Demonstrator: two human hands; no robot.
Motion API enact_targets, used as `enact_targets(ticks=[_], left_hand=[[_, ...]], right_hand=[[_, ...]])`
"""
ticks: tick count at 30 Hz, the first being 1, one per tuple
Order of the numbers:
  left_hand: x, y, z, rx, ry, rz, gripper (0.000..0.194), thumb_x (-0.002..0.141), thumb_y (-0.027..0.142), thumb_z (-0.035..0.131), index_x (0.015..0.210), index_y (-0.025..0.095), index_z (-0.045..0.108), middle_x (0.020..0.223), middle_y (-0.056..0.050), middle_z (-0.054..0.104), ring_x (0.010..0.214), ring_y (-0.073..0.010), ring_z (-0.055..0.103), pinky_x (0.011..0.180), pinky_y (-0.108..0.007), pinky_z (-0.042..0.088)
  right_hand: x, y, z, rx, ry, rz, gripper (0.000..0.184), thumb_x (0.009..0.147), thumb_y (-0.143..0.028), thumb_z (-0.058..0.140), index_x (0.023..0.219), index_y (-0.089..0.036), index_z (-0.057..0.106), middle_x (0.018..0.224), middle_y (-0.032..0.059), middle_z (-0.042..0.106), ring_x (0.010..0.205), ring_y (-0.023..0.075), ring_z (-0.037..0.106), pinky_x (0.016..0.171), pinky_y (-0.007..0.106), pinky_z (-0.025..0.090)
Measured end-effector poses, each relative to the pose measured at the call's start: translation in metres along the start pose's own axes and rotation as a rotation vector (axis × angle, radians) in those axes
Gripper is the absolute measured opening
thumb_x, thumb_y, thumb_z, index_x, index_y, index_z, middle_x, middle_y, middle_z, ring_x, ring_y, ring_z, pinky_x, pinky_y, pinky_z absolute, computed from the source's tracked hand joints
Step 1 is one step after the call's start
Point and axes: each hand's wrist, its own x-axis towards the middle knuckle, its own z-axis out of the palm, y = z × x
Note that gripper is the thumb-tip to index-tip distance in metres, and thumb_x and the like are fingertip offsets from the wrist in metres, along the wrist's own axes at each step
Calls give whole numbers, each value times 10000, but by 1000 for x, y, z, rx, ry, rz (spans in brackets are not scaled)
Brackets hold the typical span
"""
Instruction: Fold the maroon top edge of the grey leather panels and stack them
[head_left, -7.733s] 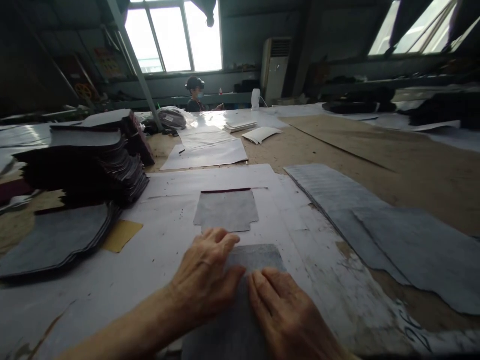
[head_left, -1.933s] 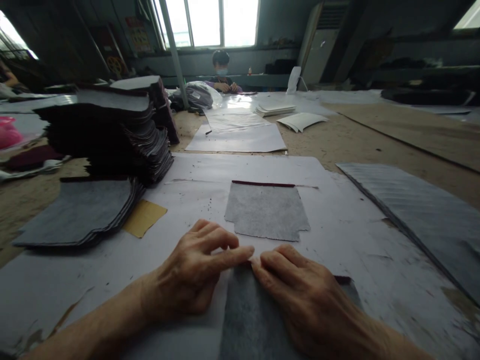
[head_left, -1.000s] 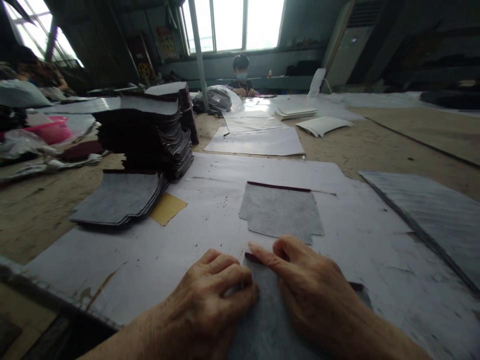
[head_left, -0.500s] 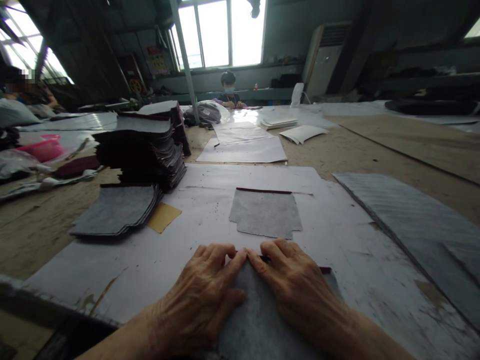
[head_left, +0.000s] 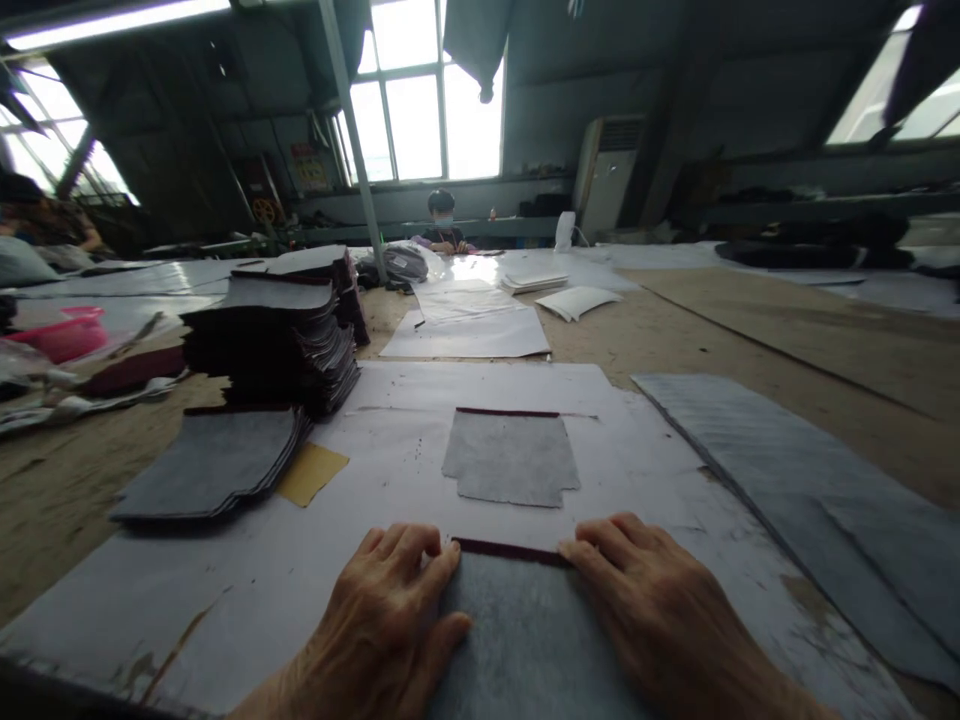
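Observation:
A grey fabric piece (head_left: 517, 640) with a dark maroon folded strip along its far edge lies flat on white paper in front of me. My left hand (head_left: 390, 610) rests at its left far corner, fingers curled and the index fingertip pressed on the end of the strip. Farther along the same edge, my right hand (head_left: 660, 600) has its fingers curled and a fingertip pressing the strip's right part. The strip shows uncovered between the two hands. Beyond them lies a second, notched grey fabric piece (head_left: 512, 460) with a similar dark edge.
At left stand a tall stack of dark-edged pieces (head_left: 270, 350) and a lower grey stack (head_left: 217, 460), beside a yellow card (head_left: 313, 474). Long grey sheets (head_left: 787, 480) lie at right. White sheets (head_left: 465, 335) lie farther back; a masked person (head_left: 444, 225) sits across the table.
My right hand has slid right along the dark strip, away from the left hand, uncovering the strip between them. My view has tilted upward.

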Motion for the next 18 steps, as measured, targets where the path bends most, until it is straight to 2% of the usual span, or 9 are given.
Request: enact_targets(ticks=[3,6,9,11,13,15,18], left_hand=[[-2,-9,10,53,166,53,356,825,353,444,1105,147,520,1011,-124,516,831,-222,520,672,-354,479],[4,-14,13,125,228,51,440,873,401,412,1226,142,456,1154,-142,493,991,-242,505,782,-355,469],[17,-13,10,126,215,178,377,906,325,381,1242,170,458,1128,-113,551,1014,-226,515,806,-334,451],[26,-11,8,18,162,217,274,897,242,388,1116,184,541,925,-70,622,853,-183,570,734,-295,460],[33,-9,6,-133,63,154,200,883,207,400,926,186,594,714,-26,601,671,-143,565,641,-256,459],[36,-9,3,-284,-7,65,204,881,232,420,804,187,603,612,-3,555,586,-122,545,567,-217,450],[36,-13,1,-535,10,2,200,853,313,478,774,208,630,593,9,566,564,-115,547,504,-182,435]], right_hand=[[2,9,-13,70,-146,182,150,714,-58,542,785,-184,581,781,23,573,727,176,520,644,302,413],[8,6,-22,152,-234,257,184,672,2,541,707,-179,546,765,9,565,717,150,528,624,258,411],[11,-2,-28,242,-147,162,203,667,28,514,643,-173,509,758,7,555,742,145,524,626,239,405],[9,-6,-33,330,-72,117,205,663,27,517,650,-177,510,752,-5,560,753,136,526,634,226,400],[4,-5,-38,417,-67,184,197,664,14,524,653,-183,523,712,-29,571,707,113,532,614,204,389],[-1,0,-40,504,-130,319,173,692,-26,516,652,-192,548,667,-45,582,650,98,535,578,186,378],[-6,8,-39,634,-245,470,148,739,-110,483,662,-193,579,653,-37,590,638,105,537,557,181,371]])
